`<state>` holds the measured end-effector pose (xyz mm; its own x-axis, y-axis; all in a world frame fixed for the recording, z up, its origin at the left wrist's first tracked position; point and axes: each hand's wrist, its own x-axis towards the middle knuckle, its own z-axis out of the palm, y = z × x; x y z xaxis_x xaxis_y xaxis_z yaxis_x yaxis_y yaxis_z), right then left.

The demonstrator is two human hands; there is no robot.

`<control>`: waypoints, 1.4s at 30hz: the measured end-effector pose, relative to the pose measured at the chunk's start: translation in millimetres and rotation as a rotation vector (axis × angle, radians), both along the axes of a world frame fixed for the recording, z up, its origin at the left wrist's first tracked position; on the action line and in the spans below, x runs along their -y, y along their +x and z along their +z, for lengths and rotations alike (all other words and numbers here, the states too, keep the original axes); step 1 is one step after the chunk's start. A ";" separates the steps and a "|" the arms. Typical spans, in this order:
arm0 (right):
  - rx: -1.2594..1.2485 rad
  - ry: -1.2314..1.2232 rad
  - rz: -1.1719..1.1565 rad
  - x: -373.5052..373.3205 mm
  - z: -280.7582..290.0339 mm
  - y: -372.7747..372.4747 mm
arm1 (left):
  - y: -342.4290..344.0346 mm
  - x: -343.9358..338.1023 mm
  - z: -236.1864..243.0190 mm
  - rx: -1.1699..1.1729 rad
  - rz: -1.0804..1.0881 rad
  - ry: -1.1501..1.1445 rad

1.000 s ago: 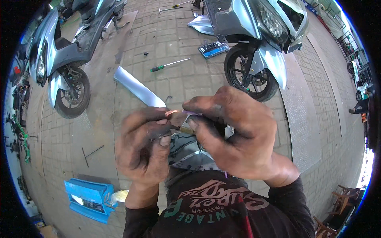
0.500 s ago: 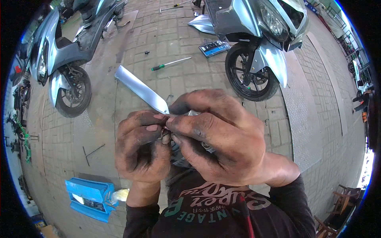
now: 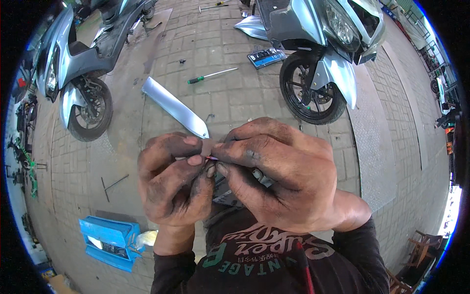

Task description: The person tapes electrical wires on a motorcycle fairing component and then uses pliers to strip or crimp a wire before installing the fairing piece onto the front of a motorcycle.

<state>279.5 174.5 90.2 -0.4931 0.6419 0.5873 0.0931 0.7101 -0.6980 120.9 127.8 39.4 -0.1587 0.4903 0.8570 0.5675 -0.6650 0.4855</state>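
The left hand point(image 3: 174, 181) and right hand point(image 3: 284, 179) hide most of a thin wire point(image 3: 211, 158) from us bystanders; the right-side scooter point(image 3: 320, 49) is cropped above; contents point(image 3: 114, 249) of a blue box point(image 3: 108, 227) look indistinct.

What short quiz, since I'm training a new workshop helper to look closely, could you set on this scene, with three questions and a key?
1. Multiple choice: what colour is most of the handle of the screwdriver on the paving?
A) red B) green C) orange
2. True or false: the open blue box lies on the person's right.
3. Open question: what shows between the left hand and the right hand?

Key:
1. B.
2. False: the open blue box is on the person's left.
3. A thin strand, reddish and purple; most of it is hidden.
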 end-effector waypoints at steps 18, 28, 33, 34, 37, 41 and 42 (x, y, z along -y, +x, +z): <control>0.183 0.453 0.107 -22.2 -16.8 10.4 | -10.4 3.0 44.1 -0.045 -0.077 -0.640; 0.141 -0.281 0.137 -25.7 -6.8 16.5 | -14.4 -2.0 26.6 -0.221 -0.147 -0.422; 0.236 -0.371 0.218 -26.3 -0.1 17.7 | -17.4 -2.3 26.9 -0.751 0.052 -0.080; 0.276 -0.365 0.230 -25.9 0.9 17.7 | -17.7 -0.9 27.6 -0.787 0.075 -0.051; 0.268 -0.028 0.183 -26.6 2.6 18.0 | -16.2 -4.6 33.9 -0.803 0.083 0.000; 0.179 0.326 0.173 -23.3 -8.8 17.2 | -10.2 3.0 44.0 -0.137 -0.236 -0.571; 0.135 0.496 0.184 -27.3 -12.8 17.2 | -11.2 4.8 47.3 0.238 -0.378 -0.899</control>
<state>296.8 201.9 77.4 -0.6631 0.2000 0.7213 0.0020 0.9641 -0.2654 109.6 122.9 86.7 0.0219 0.9937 0.1103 0.2174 -0.1124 0.9696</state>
